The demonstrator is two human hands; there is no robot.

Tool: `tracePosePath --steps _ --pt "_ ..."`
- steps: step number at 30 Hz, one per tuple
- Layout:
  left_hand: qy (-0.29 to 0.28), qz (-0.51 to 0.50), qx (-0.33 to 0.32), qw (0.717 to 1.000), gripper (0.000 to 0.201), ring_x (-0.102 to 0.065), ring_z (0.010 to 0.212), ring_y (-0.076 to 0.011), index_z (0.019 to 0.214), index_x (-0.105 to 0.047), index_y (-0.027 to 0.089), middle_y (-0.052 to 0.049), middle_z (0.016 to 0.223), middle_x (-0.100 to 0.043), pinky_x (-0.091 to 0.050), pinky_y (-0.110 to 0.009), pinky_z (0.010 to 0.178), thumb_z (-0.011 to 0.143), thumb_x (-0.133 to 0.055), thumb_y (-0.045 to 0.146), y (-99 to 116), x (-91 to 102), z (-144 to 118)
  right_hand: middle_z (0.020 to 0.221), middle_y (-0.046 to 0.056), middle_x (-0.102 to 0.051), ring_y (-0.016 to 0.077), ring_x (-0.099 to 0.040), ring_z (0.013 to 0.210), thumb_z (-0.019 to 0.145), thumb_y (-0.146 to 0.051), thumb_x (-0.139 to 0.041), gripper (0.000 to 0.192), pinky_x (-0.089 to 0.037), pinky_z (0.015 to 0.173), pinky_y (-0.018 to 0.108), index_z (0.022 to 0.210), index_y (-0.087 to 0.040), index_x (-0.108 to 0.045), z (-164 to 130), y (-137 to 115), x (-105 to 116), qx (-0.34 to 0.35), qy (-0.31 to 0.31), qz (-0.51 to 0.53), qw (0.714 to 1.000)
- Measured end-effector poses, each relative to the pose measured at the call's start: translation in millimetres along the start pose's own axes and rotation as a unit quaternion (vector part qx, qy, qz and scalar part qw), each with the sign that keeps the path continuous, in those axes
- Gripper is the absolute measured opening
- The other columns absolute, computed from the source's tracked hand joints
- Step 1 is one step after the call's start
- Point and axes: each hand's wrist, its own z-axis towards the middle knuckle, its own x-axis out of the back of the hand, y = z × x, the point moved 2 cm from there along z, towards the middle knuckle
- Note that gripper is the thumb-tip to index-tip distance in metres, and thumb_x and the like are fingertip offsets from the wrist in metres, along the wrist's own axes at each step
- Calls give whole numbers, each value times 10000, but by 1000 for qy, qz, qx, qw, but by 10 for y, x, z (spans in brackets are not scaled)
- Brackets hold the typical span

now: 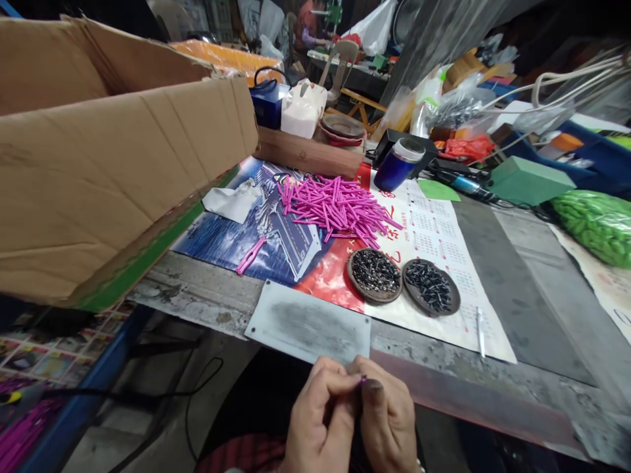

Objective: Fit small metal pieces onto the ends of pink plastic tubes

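Note:
My left hand (323, 417) and my right hand (388, 414) meet at the table's near edge, fingers closed. A small purple piece (363, 379) shows between their fingertips; the rest of it is hidden. The right thumb is darkened. Just beyond lies a grey metal plate (308, 322) with a dark smudge. Two round dishes (351, 276) hold small dark metal pins (428, 284). Behind them is a heap of magenta sticks (340, 207). A few magenta sticks (251, 255) lie apart, to the left of the heap.
A large cardboard box (123, 177) fills the left side. On the calendar poster (444, 230) lie a white pen (480, 332) and a blue tumbler (397, 167). A green block (530, 180) and a bag of green pieces (596, 226) sit right. A person (308, 29) works far behind.

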Motion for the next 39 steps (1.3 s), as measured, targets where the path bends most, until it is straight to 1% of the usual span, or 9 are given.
tracePosePath --steps 9,12,19,21,24,29,32,35,39 --pt "68 -24 11 997 204 -651 796 -136 988 -678 255 8 871 -601 -552 -201 757 975 -534 110 80 1 71 922 0 -577 126 -611 822 976 -267 -614 45 -553 741 197 984 -243 -577 -12 -32 -2 -119 -14 148 982" --pt "70 -24 28 997 177 -635 775 -128 946 -684 241 8 852 -600 -545 -191 750 971 -557 119 78 1 73 1019 25 -619 137 -665 874 951 -286 -671 194 -590 773 220 1115 -258 -571 -76 10 -29 -130 30 164 977" --pt "56 -21 51 997 153 -650 760 -146 897 -677 200 -13 826 -612 -560 -215 737 987 -556 170 71 -40 38 912 39 -726 168 -741 786 934 -201 -698 281 -608 734 250 1198 -222 -604 -250 165 -81 -7 212 -57 976" --pt "48 -21 57 997 150 -664 771 -149 905 -675 198 -20 837 -632 -562 -218 740 991 -554 176 74 -51 39 897 50 -739 175 -739 745 968 -220 -650 203 -601 688 261 1171 -209 -639 -223 178 -83 -10 196 -100 975" --pt "58 -32 50 997 137 -660 750 -142 878 -668 200 -9 812 -622 -553 -201 709 979 -578 178 79 -47 49 704 -8 -669 152 -677 568 1053 -251 -482 188 -561 536 252 1199 -217 -595 -120 131 -84 -59 148 -19 987" --pt "66 -33 55 996 129 -636 730 -135 903 -684 212 -3 813 -605 -553 -200 704 977 -582 187 65 -13 48 769 -6 -682 162 -694 658 992 -251 -616 256 -592 659 288 1234 -246 -532 -63 -7 -93 29 182 -36 982" --pt "59 -36 64 996 142 -642 752 -136 896 -676 214 -6 826 -613 -547 -195 715 984 -569 181 71 1 46 737 -3 -664 136 -656 591 1051 -305 -504 142 -547 569 235 1134 -227 -589 -67 61 -88 -48 137 -30 989" --pt "62 -39 65 995 119 -600 720 -124 893 -668 210 0 813 -585 -521 -182 672 975 -590 174 85 15 41 574 -52 -503 114 -475 434 1096 -481 -263 433 -397 412 210 911 -222 -557 -55 123 -54 -154 56 90 982" --pt "62 -48 71 994 115 -575 706 -126 911 -670 209 2 802 -558 -519 -192 656 979 -587 168 77 24 21 545 -30 -416 107 -395 467 1013 -704 -232 670 -285 417 232 604 -208 -423 -24 54 -8 -129 -24 98 986"
